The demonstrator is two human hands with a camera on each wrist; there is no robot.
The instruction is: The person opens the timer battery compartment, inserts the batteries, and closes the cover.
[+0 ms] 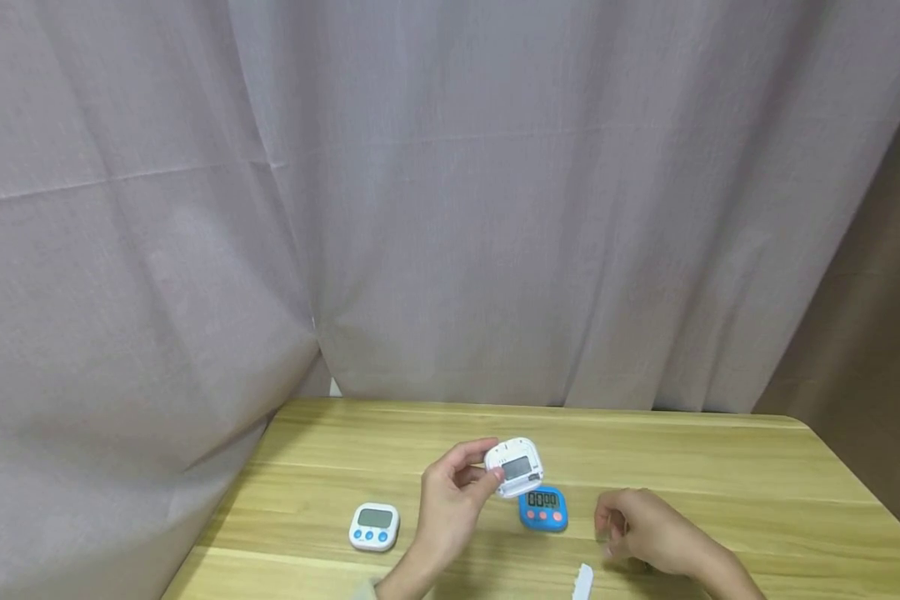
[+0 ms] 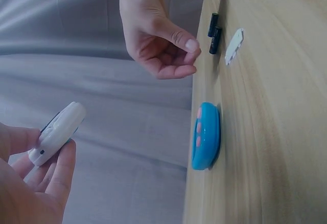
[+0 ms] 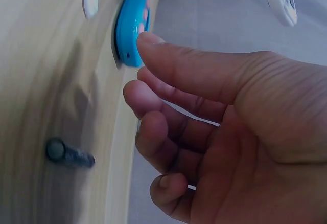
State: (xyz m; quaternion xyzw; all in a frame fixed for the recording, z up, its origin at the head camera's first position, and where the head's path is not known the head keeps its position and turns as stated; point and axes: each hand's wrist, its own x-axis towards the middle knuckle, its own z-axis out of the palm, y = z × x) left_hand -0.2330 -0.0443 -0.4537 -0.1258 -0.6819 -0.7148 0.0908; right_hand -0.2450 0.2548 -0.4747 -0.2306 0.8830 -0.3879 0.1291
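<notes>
A grey curtain [image 1: 450, 208] hangs in folds behind a light wooden table [image 1: 307, 467]. The left hand [image 1: 450, 504] pinches a white timer [image 1: 516, 467] between thumb and fingers, holding it raised above the table. Its back is turned towards the head camera, showing a dark rectangle and, along the lower edge, an uncovered slot. The right hand [image 1: 652, 533] holds nothing; its fingers are loosely bent, with a narrow gap between thumb and forefinger, and it hovers over the table to the right.

Between the hands, a blue timer [image 1: 543, 510] lies face up, zeros on its display and three pink buttons below; in the head view the raised white timer overlaps its top edge. Nearer the person lies a white plastic strip [image 1: 582, 581] with a notched edge, cut off by the bottom of the head view. Two dark batteries [image 2: 215, 40] lie end to end on the table just beside the strip. Left of the left hand, a second white timer [image 1: 375, 527] sits face up, its display blank above three blue buttons.
</notes>
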